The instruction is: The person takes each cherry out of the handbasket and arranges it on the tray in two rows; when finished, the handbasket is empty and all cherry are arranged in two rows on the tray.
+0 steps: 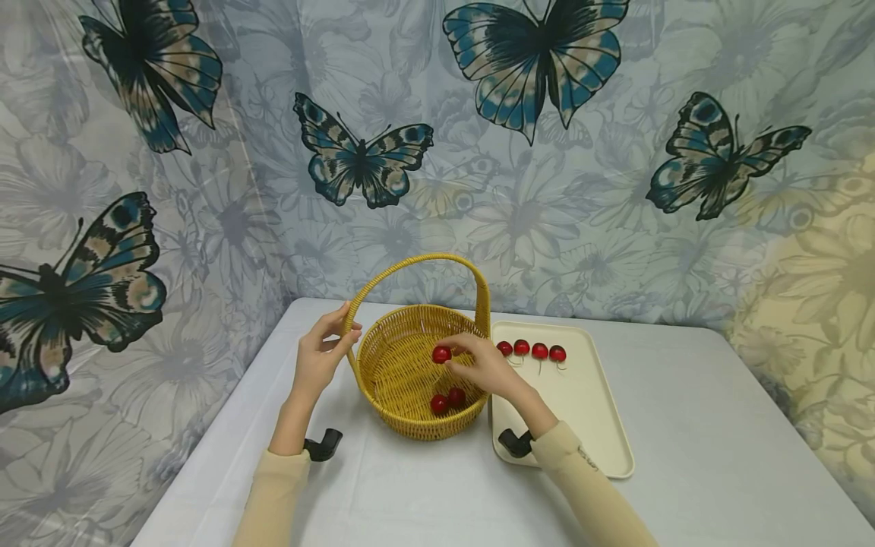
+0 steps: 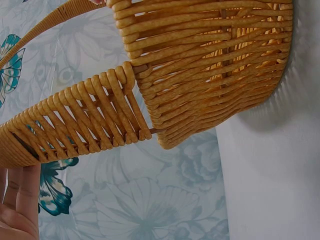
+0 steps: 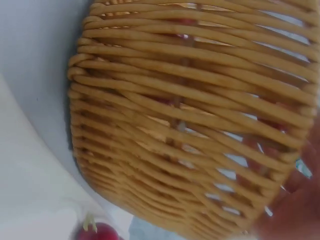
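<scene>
A yellow woven basket (image 1: 393, 372) with a tall arched handle (image 1: 427, 257) stands on the white table. My left hand (image 1: 317, 353) holds the handle low on its left side, and the left wrist view shows its fingers (image 2: 25, 192) against the woven band. Over the basket's right half, my right hand (image 1: 487, 366) pinches a red cherry (image 1: 441, 355) between thumb and fingers. Two more cherries (image 1: 440, 404) lie inside, near the front right wall. Seen from the right wrist, the basket's wall (image 3: 190, 120) covers much of the view and partly hides that hand.
Right of the basket, close beside it, lies a cream tray (image 1: 567, 425). Several stemmed cherries (image 1: 539, 351) are lined up near its far end. A butterfly-patterned cloth (image 1: 533, 251) hangs behind the table (image 1: 697, 425).
</scene>
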Demonstrator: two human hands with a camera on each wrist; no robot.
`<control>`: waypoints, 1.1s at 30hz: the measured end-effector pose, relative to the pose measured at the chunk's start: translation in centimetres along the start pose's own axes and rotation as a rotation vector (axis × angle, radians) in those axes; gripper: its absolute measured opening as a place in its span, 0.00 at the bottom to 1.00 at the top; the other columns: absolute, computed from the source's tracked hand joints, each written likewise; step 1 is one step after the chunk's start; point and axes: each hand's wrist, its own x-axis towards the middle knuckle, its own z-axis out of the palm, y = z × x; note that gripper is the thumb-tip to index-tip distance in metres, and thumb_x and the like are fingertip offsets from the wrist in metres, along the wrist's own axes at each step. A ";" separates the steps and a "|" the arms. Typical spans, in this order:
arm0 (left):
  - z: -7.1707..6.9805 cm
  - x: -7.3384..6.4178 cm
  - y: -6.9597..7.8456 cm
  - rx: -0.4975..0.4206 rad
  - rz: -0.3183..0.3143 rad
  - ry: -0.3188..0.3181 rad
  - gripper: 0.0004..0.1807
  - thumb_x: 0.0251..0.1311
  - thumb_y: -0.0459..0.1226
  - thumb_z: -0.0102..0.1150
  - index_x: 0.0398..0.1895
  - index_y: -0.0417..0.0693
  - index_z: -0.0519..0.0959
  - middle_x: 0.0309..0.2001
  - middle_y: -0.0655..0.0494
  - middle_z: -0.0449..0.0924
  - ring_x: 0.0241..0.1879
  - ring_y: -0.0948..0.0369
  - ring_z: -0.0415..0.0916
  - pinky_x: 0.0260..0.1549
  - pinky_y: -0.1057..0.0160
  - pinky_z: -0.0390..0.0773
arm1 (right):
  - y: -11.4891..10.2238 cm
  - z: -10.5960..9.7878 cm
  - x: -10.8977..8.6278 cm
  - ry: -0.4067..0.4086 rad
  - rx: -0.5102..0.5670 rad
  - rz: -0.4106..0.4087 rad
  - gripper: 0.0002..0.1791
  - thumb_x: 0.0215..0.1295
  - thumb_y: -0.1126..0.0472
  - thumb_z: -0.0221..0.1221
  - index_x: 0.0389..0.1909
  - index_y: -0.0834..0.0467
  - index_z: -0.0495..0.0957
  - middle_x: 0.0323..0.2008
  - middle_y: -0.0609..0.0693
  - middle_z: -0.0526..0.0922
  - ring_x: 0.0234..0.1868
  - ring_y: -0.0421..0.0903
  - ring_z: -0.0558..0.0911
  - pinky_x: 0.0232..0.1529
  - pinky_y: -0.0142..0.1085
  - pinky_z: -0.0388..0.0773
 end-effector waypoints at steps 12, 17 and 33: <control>-0.1 -0.1 0.0 0.002 -0.012 -0.007 0.24 0.58 0.27 0.57 0.60 0.38 0.70 0.38 0.38 0.79 0.37 0.67 0.79 0.34 0.71 0.82 | -0.3 -1.4 -1.7 0.062 0.012 -0.023 0.19 0.62 0.67 0.56 0.54 0.53 0.77 0.46 0.46 0.78 0.43 0.45 0.80 0.40 0.36 0.80; 0.0 -0.1 0.0 0.001 -0.009 -0.003 0.25 0.57 0.25 0.57 0.60 0.38 0.70 0.38 0.37 0.79 0.37 0.71 0.77 0.34 0.70 0.82 | -0.4 -2.0 -2.4 0.095 0.044 -0.006 0.19 0.62 0.69 0.56 0.53 0.53 0.78 0.47 0.49 0.78 0.44 0.49 0.81 0.43 0.40 0.81; 0.0 -0.1 0.0 -0.002 -0.005 0.003 0.25 0.57 0.25 0.57 0.60 0.37 0.70 0.38 0.36 0.79 0.37 0.73 0.77 0.33 0.71 0.81 | 0.6 -3.8 -4.4 0.133 0.132 0.101 0.17 0.61 0.65 0.60 0.52 0.53 0.78 0.46 0.52 0.77 0.42 0.52 0.83 0.24 0.33 0.82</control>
